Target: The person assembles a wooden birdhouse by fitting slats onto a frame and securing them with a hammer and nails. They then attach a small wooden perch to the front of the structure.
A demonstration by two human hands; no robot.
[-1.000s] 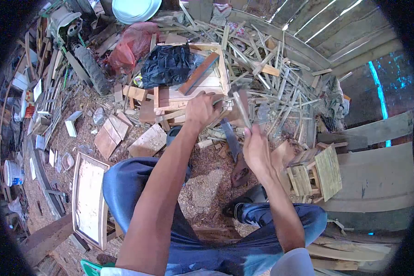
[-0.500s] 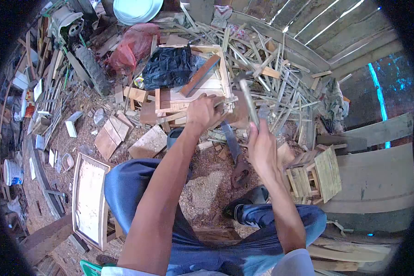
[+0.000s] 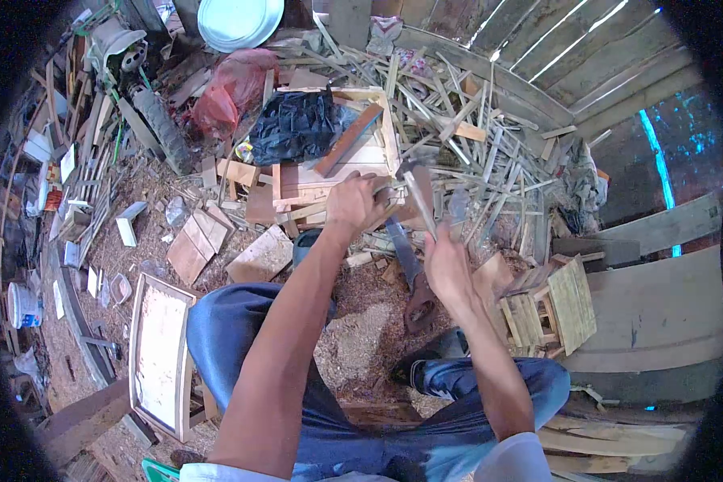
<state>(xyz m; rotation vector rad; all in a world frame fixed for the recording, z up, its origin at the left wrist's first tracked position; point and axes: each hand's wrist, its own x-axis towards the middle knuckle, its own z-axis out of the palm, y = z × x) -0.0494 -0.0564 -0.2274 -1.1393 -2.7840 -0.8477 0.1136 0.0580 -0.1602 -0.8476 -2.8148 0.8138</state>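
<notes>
My right hand is closed around the handle of a hammer, whose blurred head is close to the near right corner of a shallow wooden box frame. At that same corner my left hand grips the frame's wood, fingers bent over the edge; a nail, if any, is too small to make out. A black plastic bag and a reddish-brown wood strip lie in the frame. Below the corner, a handsaw rests on the floor between my legs.
Offcuts and thin wood strips are heaped beyond the frame. A white-faced framed panel leans by my left knee. A small slatted wooden piece stands at right. Loose boards and sawdust cover the floor.
The hammer has come down toward the frame's near right corner, its head moving lower and slightly left. My right hand has lowered a little; my left hand keeps its hold on the corner.
</notes>
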